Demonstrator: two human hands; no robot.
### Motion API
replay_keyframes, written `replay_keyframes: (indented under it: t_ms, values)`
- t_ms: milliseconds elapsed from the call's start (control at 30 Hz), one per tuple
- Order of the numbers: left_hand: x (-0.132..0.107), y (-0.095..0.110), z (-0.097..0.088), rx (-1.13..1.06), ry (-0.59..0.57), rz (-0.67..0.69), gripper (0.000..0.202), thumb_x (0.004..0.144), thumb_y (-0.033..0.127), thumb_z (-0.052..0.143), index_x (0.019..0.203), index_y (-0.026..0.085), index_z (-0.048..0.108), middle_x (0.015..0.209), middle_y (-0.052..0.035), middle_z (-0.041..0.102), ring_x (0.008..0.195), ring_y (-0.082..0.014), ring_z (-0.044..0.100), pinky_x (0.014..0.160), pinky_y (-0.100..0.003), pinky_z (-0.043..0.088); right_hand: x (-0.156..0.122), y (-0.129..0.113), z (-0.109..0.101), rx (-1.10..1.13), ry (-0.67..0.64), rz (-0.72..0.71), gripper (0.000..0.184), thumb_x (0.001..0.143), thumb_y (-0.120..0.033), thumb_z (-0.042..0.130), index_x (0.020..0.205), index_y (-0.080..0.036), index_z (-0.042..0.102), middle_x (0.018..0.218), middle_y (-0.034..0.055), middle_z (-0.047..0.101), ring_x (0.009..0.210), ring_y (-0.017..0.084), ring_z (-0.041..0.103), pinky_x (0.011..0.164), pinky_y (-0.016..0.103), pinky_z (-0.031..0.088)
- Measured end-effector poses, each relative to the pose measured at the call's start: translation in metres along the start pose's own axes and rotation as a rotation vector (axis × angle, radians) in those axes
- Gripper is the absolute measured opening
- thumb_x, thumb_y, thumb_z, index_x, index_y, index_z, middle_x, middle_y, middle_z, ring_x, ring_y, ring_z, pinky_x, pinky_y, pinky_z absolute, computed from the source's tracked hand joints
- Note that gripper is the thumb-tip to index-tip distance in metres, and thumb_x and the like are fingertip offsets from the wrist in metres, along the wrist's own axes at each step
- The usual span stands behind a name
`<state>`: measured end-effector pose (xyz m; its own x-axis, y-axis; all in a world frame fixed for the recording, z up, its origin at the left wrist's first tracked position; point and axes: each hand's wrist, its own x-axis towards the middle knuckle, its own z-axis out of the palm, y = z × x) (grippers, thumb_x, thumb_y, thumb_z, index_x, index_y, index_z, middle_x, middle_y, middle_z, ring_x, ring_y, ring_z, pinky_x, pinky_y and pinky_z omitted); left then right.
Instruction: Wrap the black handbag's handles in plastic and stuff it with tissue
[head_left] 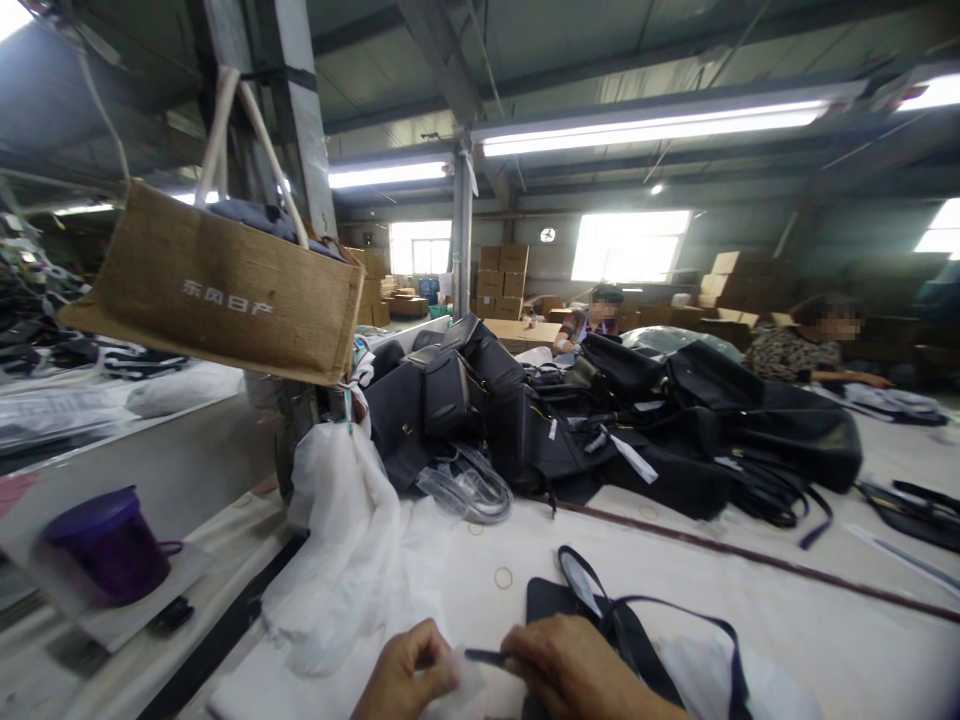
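Note:
My left hand point(409, 672) is curled at the bottom edge of the view, its fingers pinched on a piece of thin white wrapping point(469, 685). My right hand point(574, 665) sits just right of it, closed on a narrow dark strap point(484, 657) that runs between the two hands. The strap belongs to a dark bag point(559, 600) lying flat on the white table point(750, 620), with its handle loops point(645, 620) curving off to the right. More white wrapping point(345, 540) is heaped to the left of my hands.
A pile of black bags point(615, 420) covers the table's middle. A jute tote bag point(217, 285) hangs at upper left. A purple lidded cup point(112, 545) stands at left. Two people point(802, 345) sit at the far side. Cardboard boxes point(502, 280) are stacked behind.

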<state>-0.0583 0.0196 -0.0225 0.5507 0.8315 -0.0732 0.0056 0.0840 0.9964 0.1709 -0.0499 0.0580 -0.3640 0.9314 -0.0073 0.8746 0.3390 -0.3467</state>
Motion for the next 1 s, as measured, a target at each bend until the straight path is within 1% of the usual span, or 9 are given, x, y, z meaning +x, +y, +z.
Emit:
replay_keyframes:
  t_ms: [300,333,467,567,667,733,800,867,1000]
  values:
    - [0.000,0.002,0.004,0.134,0.006,-0.052,0.016,0.071,0.028,0.067,0.065,0.015,0.059,0.061,0.0029,0.055,0.064,-0.0143,0.047,0.064,-0.026,0.034,0.004,-0.008,-0.009,-0.061,-0.168,0.035,0.015,0.085,-0.031,0.059,0.092,-0.023,0.069,0.083,0.0069,0.077,0.077,0.028,0.073,0.055,0.026,0.037]
    - [0.000,0.001,0.006,0.143,-0.001,-0.042,0.016,0.073,0.029,0.066,0.066,0.015,0.062,0.062,0.0019,0.057,0.066,-0.0153,0.049,0.066,-0.027,0.036,0.006,-0.008,-0.008,-0.048,-0.170,0.022,0.019,0.083,-0.032,0.062,0.099,-0.022,0.067,0.085,0.0068,0.077,0.080,0.029,0.073,0.056,0.026,0.039]
    - [-0.001,0.001,0.016,0.133,-0.021,-0.006,0.018,0.078,0.030,0.062,0.069,0.015,0.065,0.064,0.0009,0.061,0.068,-0.0164,0.052,0.068,-0.027,0.037,0.018,-0.014,0.007,0.013,-0.167,-0.078,0.062,0.075,-0.031,0.072,0.130,-0.019,0.046,0.094,0.0064,0.076,0.089,0.028,0.071,0.064,0.025,0.044]
    - [-0.001,0.004,0.023,0.158,-0.036,0.011,0.015,0.079,0.025,0.059,0.068,0.016,0.064,0.067,0.0005,0.063,0.071,-0.0171,0.054,0.071,-0.027,0.038,0.023,-0.017,0.016,-0.002,-0.205,-0.083,0.064,0.071,-0.018,0.068,0.130,-0.018,0.042,0.093,0.0070,0.076,0.085,0.026,0.071,0.063,0.024,0.043]
    - [-0.002,0.011,0.022,0.228,-0.032,0.038,0.017,0.082,0.027,0.057,0.069,0.017,0.062,0.068,0.0010,0.062,0.072,-0.0175,0.054,0.071,-0.027,0.038,0.017,-0.012,0.011,0.034,-0.167,-0.030,0.064,0.077,-0.022,0.063,0.136,-0.019,0.039,0.095,0.0095,0.074,0.089,0.027,0.069,0.066,0.026,0.043]
    - [-0.001,0.016,0.017,0.275,0.003,0.052,0.020,0.083,0.031,0.056,0.070,0.018,0.060,0.065,0.0022,0.059,0.069,-0.0168,0.053,0.068,-0.026,0.037,0.010,0.000,0.002,0.116,-0.146,0.026,0.050,0.084,-0.030,0.057,0.132,-0.023,0.046,0.100,0.0095,0.072,0.094,0.026,0.066,0.071,0.028,0.043]
    - [0.000,0.020,0.012,0.318,0.028,0.060,0.022,0.085,0.034,0.055,0.071,0.018,0.059,0.065,0.0027,0.057,0.068,-0.0166,0.052,0.066,-0.026,0.036,0.004,0.013,-0.004,0.244,-0.185,0.073,0.031,0.087,-0.032,0.052,0.116,-0.024,0.060,0.099,0.0056,0.072,0.091,0.022,0.065,0.071,0.026,0.042]
    - [0.002,0.023,0.010,0.359,0.045,0.061,0.022,0.085,0.034,0.055,0.071,0.018,0.059,0.065,0.0030,0.057,0.068,-0.0163,0.052,0.065,-0.025,0.035,0.003,0.023,-0.005,0.357,-0.235,0.113,0.022,0.086,-0.030,0.052,0.101,-0.022,0.066,0.093,0.0017,0.072,0.083,0.017,0.064,0.068,0.023,0.041]
    - [0.008,0.021,0.020,0.417,0.026,0.058,0.020,0.085,0.031,0.054,0.070,0.019,0.062,0.065,0.0028,0.060,0.067,-0.0160,0.053,0.064,-0.025,0.034,0.014,0.018,0.009,0.253,-0.187,0.185,0.016,0.079,-0.029,0.061,0.090,-0.020,0.069,0.084,0.0019,0.073,0.076,0.018,0.063,0.061,0.023,0.036]
